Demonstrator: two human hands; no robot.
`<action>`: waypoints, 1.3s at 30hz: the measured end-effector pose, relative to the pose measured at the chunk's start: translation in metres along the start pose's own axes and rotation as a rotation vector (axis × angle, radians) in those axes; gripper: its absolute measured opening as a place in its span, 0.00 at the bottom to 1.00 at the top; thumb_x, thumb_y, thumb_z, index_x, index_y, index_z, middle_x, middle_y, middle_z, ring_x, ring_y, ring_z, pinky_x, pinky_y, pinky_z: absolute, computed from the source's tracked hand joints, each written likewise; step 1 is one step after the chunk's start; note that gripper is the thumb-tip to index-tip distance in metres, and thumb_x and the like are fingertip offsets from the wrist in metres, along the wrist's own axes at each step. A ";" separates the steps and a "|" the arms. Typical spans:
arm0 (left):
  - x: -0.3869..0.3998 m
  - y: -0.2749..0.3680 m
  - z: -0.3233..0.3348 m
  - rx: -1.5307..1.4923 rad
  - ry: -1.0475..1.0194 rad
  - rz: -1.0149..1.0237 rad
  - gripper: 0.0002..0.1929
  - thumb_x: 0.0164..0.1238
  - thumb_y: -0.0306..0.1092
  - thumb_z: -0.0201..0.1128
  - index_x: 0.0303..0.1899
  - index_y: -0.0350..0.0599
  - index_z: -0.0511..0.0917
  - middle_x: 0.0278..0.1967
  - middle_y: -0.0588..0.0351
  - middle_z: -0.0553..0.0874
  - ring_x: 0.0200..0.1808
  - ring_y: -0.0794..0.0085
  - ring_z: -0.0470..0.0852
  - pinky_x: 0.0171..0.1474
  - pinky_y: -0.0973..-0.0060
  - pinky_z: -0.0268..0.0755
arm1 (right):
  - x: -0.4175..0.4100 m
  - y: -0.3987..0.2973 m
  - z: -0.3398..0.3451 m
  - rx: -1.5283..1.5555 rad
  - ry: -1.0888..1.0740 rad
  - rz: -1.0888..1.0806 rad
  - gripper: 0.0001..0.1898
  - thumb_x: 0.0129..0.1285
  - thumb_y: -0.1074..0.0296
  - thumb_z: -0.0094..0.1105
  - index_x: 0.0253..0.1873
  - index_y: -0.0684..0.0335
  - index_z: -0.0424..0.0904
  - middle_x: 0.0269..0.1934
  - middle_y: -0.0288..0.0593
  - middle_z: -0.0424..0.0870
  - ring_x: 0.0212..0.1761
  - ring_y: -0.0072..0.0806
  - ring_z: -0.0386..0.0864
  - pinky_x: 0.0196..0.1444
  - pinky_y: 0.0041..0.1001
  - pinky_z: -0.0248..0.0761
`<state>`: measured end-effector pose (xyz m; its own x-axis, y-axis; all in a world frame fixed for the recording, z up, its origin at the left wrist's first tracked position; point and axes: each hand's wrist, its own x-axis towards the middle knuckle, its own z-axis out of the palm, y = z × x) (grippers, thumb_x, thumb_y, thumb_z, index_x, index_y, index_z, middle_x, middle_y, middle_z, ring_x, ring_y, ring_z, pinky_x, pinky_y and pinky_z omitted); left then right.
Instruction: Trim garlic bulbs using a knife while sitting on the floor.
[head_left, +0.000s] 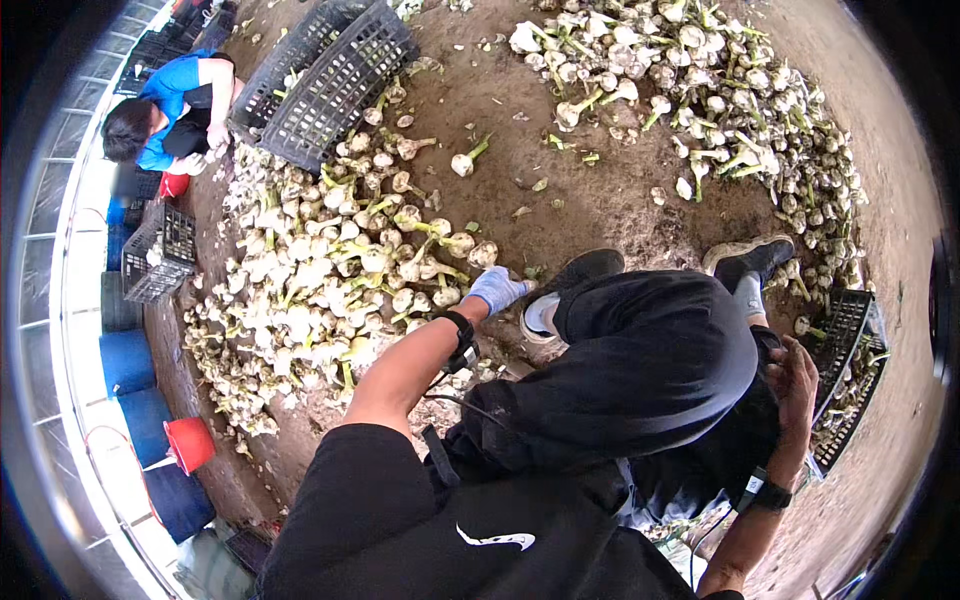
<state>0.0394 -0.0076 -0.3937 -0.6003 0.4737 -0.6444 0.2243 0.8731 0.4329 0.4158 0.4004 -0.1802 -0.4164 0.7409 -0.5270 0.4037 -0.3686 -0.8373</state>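
Note:
My left hand (496, 291) wears a pale blue-white glove. It is low beside my shoe (589, 270), at the near edge of a large heap of garlic bulbs (322, 247) with cut green stems. A soil-stained garlic bulb (482, 254) lies just beyond its knuckles. Whether anything is pinched in its fingers cannot be made out. My bare right hand (793, 382) hangs beside my leg with its fingers loosely bent and apart, with nothing seen in it. To its right stands a black plastic crate (841, 352) with garlic inside.
A second garlic heap (750, 90) spreads across the far right. Black crates (341, 86) lean on the left heap beside a crouching person in a blue shirt (169, 97). A loose bulb (463, 164) lies on the dirt floor (510, 202). Blue barrels (126, 361) and a red bucket (189, 444) line the left.

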 end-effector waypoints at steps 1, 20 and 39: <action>0.003 0.007 -0.002 0.042 -0.019 -0.017 0.40 0.57 0.68 0.66 0.44 0.27 0.84 0.46 0.28 0.86 0.53 0.42 0.85 0.55 0.57 0.76 | -0.002 0.000 0.005 0.027 -0.015 0.010 0.19 0.76 0.55 0.57 0.60 0.63 0.80 0.36 0.37 0.85 0.27 0.18 0.78 0.29 0.18 0.70; 0.015 0.057 0.003 -0.067 0.040 0.112 0.21 0.60 0.39 0.65 0.52 0.34 0.83 0.39 0.42 0.89 0.42 0.59 0.87 0.49 0.68 0.78 | -0.027 0.111 0.154 -0.201 -0.689 -0.092 0.23 0.65 0.62 0.61 0.59 0.74 0.78 0.46 0.54 0.86 0.47 0.39 0.84 0.52 0.33 0.76; -0.054 0.005 -0.057 -0.165 0.030 0.012 0.16 0.66 0.36 0.64 0.50 0.35 0.84 0.39 0.47 0.90 0.40 0.65 0.87 0.48 0.70 0.79 | -0.037 0.177 0.277 -0.274 -0.256 -0.199 0.14 0.63 0.65 0.57 0.49 0.65 0.83 0.34 0.59 0.86 0.38 0.55 0.85 0.42 0.45 0.76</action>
<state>0.0288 -0.0351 -0.3210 -0.6219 0.4779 -0.6204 0.1038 0.8355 0.5396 0.2764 0.1525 -0.3491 -0.6832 0.6065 -0.4066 0.4821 -0.0436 -0.8751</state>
